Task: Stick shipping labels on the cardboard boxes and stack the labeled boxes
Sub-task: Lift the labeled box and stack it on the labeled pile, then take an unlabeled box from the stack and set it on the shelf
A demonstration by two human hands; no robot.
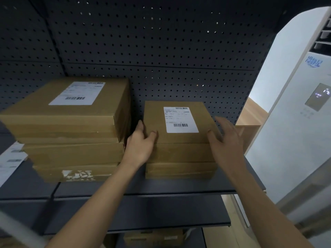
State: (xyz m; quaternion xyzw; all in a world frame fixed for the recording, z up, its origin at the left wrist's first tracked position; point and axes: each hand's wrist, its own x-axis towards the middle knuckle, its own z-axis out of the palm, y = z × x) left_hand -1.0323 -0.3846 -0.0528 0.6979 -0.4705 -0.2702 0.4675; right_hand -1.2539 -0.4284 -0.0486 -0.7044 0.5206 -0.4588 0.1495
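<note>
Two stacks of flat cardboard boxes stand on a dark shelf. The right stack's top box carries a white shipping label. My left hand holds that box's near left corner, thumb on top and fingers along its left side. My right hand is at the near right corner with straight, spread fingers, the thumb touching the box edge. The taller left stack has a top box with its own label.
A dark pegboard backs the shelf. A lower shelf has another box beneath it. A white floor-standing air conditioner stands at right. White label sheets lie at far left.
</note>
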